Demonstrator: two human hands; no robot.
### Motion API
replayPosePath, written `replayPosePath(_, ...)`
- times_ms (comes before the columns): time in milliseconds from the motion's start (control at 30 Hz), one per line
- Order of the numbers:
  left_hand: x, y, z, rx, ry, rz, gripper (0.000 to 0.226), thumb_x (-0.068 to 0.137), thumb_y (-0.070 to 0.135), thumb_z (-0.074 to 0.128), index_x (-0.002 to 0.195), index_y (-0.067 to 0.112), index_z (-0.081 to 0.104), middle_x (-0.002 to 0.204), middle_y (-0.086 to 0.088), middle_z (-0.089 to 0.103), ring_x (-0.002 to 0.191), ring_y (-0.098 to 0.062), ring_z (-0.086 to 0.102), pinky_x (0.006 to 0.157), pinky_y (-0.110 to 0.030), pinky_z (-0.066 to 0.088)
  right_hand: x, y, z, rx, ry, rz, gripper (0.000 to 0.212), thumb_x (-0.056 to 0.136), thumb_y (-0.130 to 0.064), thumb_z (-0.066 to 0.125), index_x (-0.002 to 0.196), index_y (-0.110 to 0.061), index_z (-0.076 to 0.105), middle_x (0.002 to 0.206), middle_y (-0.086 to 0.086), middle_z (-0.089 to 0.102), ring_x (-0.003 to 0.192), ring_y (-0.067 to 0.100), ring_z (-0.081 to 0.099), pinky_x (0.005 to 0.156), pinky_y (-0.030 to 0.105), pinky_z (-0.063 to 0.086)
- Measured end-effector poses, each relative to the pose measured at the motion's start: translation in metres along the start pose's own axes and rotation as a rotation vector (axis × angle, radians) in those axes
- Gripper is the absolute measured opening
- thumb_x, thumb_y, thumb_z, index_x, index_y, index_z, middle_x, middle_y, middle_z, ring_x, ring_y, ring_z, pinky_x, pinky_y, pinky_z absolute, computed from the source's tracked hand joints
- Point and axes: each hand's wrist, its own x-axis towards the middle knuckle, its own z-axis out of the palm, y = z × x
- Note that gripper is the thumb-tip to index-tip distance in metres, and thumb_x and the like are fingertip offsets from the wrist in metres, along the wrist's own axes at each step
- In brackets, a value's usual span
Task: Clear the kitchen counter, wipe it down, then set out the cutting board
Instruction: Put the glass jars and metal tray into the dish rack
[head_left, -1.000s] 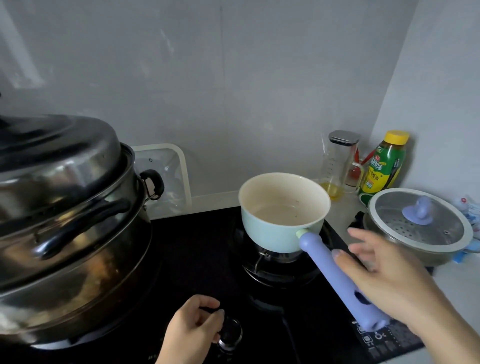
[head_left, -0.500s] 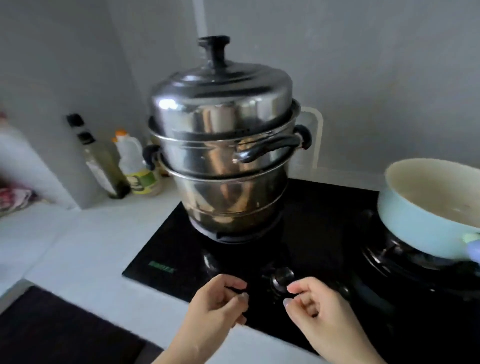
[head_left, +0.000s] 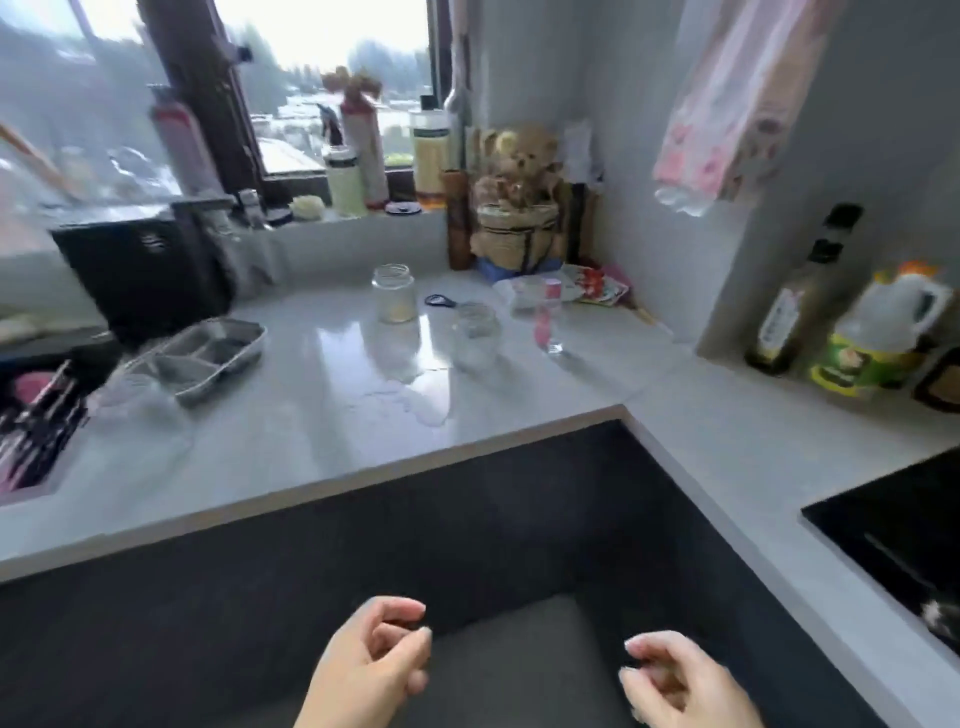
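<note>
We hold our left hand (head_left: 371, 667) and right hand (head_left: 680, 688) low and near, before the dark cabinet (head_left: 467, 519), both with fingers loosely curled around nothing. The grey counter (head_left: 291, 447) runs from far left round to the right; on it stand a glass jar (head_left: 394, 293), a second jar (head_left: 475, 335), a metal tray (head_left: 202, 353) at left, and a wet patch (head_left: 415, 402) near its edge.

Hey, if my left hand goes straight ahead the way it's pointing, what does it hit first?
Your left hand would probably meet the counter's front edge first; beyond it, the puddle, then a glass jar. Height is unclear.
</note>
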Motion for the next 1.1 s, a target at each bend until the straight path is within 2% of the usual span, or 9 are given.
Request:
replayPosePath(67, 0.004, -0.012, -0.05, -0.031, 0.108, -0.021, 0.01, 0.078, -0.003, 0.062, 0.081, 0.006, 0.063, 0.063, -0.02, 0.064, 0.05, -0.023, 0.056, 0.055, -0.031, 0.042, 0.002, -0.029, 0.038, -0.004, -0.061, -0.057, 0.019, 0.064, -0.005, 0.076, 0.067, -0.02, 0.064, 0.053, 0.006, 0.065, 0.056, 0.024, 0.066, 0.059, 0.011, 0.045)
replayPosePath(200, 0.016, -0.029, -0.102, -0.05, 0.222, -0.064, 0.011, 0.075, -0.004, 0.066, 0.078, 0.007, 0.064, 0.059, -0.015, 0.067, 0.049, -0.027, 0.062, 0.058, -0.034, 0.049, 0.01, -0.068, 0.09, -0.007, -0.144, -0.127, 0.021, 0.063, -0.006, 0.077, 0.069, -0.021, 0.063, 0.053, 0.004, 0.065, 0.052, 0.016, 0.062, 0.059, 0.008, 0.045)
replayPosePath(367, 0.046, -0.028, -0.123, -0.042, 0.337, -0.093, 0.018, 0.07, -0.007, 0.069, 0.08, 0.007, 0.064, 0.064, -0.018, 0.066, 0.067, -0.033, 0.066, 0.067, -0.032, 0.049, 0.047, -0.098, 0.119, 0.013, -0.145, -0.151, 0.023, 0.062, -0.003, 0.078, 0.068, -0.02, 0.064, 0.057, 0.005, 0.066, 0.059, 0.014, 0.066, 0.057, 0.006, 0.045)
replayPosePath(533, 0.098, -0.013, -0.148, -0.015, 0.535, -0.082, 0.032, 0.065, -0.001, 0.075, 0.085, 0.018, 0.059, 0.072, -0.01, 0.068, 0.073, -0.023, 0.065, 0.073, -0.031, 0.045, 0.115, -0.129, 0.15, 0.095, -0.166, -0.212, 0.025, 0.06, 0.003, 0.078, 0.067, -0.017, 0.066, 0.052, 0.006, 0.066, 0.049, 0.008, 0.063, 0.061, 0.003, 0.044)
replayPosePath(700, 0.156, 0.003, -0.174, 0.03, 0.692, -0.153, 0.055, 0.062, 0.004, 0.079, 0.108, 0.016, 0.053, 0.094, -0.007, 0.063, 0.098, -0.03, 0.056, 0.094, -0.041, 0.041, 0.182, -0.169, 0.192, 0.237, -0.264, -0.309, 0.029, 0.058, 0.006, 0.076, 0.065, -0.019, 0.066, 0.055, -0.005, 0.069, 0.044, 0.002, 0.06, 0.05, -0.001, 0.043)
replayPosePath(800, 0.184, 0.012, -0.188, 0.091, 0.762, -0.15, 0.082, 0.051, 0.031, 0.076, 0.124, 0.01, 0.046, 0.114, -0.014, 0.055, 0.112, -0.03, 0.047, 0.096, -0.04, 0.037, 0.206, -0.196, 0.215, 0.211, -0.372, -0.42, 0.03, 0.059, 0.0, 0.077, 0.067, -0.027, 0.065, 0.052, -0.013, 0.067, 0.043, 0.002, 0.058, 0.046, 0.004, 0.044)
replayPosePath(900, 0.206, 0.015, -0.202, 0.123, 0.846, -0.229, 0.087, 0.059, 0.03, 0.076, 0.133, 0.014, 0.034, 0.137, -0.013, 0.039, 0.128, -0.032, 0.032, 0.109, -0.046, 0.027, 0.22, -0.225, 0.24, 0.147, -0.502, -0.535, 0.032, 0.064, -0.011, 0.075, 0.076, -0.036, 0.059, 0.061, -0.012, 0.067, 0.06, -0.002, 0.062, 0.054, 0.007, 0.045)
replayPosePath(1033, 0.223, 0.005, -0.221, 0.18, 0.981, -0.297, 0.097, 0.063, 0.019, 0.08, 0.14, 0.017, 0.021, 0.146, -0.014, 0.022, 0.131, -0.035, 0.024, 0.108, -0.045, 0.023, 0.225, -0.255, 0.276, 0.072, -0.593, -0.63, 0.039, 0.068, -0.019, 0.073, 0.083, -0.045, 0.049, 0.076, -0.01, 0.065, 0.091, -0.006, 0.055, 0.064, 0.009, 0.046)
replayPosePath(1100, 0.231, -0.001, -0.232, 0.205, 1.023, -0.338, 0.103, 0.06, 0.022, 0.082, 0.141, 0.016, 0.018, 0.148, -0.014, 0.019, 0.131, -0.036, 0.023, 0.108, -0.044, 0.023, 0.224, -0.266, 0.294, 0.011, -0.623, -0.659, 0.039, 0.069, -0.025, 0.072, 0.088, -0.046, 0.045, 0.084, -0.014, 0.063, 0.088, 0.0, 0.058, 0.07, 0.01, 0.046)
